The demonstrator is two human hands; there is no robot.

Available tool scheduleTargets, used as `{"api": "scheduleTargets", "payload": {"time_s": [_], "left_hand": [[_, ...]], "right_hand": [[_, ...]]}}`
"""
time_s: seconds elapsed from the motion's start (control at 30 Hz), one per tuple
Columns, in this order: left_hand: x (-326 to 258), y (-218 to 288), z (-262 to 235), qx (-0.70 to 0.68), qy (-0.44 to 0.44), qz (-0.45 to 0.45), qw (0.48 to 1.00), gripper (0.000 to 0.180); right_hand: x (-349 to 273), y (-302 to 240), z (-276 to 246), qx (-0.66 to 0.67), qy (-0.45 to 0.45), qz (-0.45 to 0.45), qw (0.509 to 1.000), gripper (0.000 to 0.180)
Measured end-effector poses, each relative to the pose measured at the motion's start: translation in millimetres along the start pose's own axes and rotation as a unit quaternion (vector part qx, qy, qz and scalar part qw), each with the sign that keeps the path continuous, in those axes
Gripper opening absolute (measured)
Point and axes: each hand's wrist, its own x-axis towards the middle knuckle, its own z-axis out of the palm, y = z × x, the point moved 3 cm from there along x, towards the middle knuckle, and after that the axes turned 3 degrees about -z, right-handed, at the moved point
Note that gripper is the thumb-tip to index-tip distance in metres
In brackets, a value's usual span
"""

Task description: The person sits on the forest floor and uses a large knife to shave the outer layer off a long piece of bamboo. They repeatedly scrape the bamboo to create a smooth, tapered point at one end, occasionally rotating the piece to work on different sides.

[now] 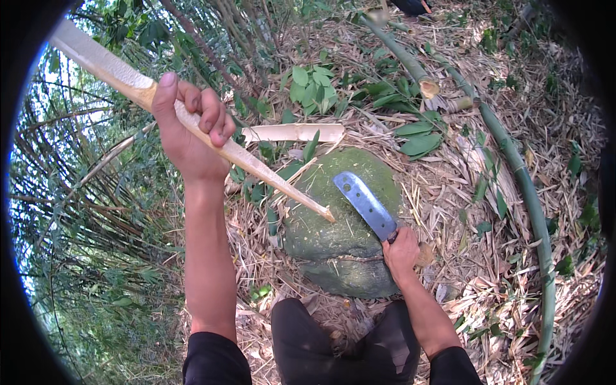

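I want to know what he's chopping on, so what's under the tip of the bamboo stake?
A mossy green rock lies under the bamboo stake tip. Dry leaf litter surrounds it; the ground beneath is covered.

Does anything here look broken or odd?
Yes: the mossy rock has a crack across its lower part, and the bamboo stick in the left hand is pared to a point resting on it.

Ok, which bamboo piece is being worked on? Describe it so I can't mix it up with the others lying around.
Start at the mossy green rock in the middle of the leaf litter. The pale split bamboo stake rests its pointed tip on that rock, gripped higher up by the left hand. Unlike the round green culms on the ground, it is cream-coloured and tapered.
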Motion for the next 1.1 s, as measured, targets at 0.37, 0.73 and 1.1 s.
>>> {"api": "scheduleTargets", "payload": {"time_s": [0.37,0.73,1.1], "left_hand": [[-17,5,-2,-0.031,-0.002,0.013,0.999,0.041],[-41,17,-9,-0.076,-0.026,0.087,0.993,0.037],[-45,-11,6,-0.079,-0.027,0.048,0.995,0.031]], "right_hand": [[1,1,1,-0.010,0.006,0.026,1.000,0.043],[-4,3,2,0.003,0.010,0.020,1.000,0.046],[-3,5,4,0.010,0.031,0.004,0.999,0.041]]}}
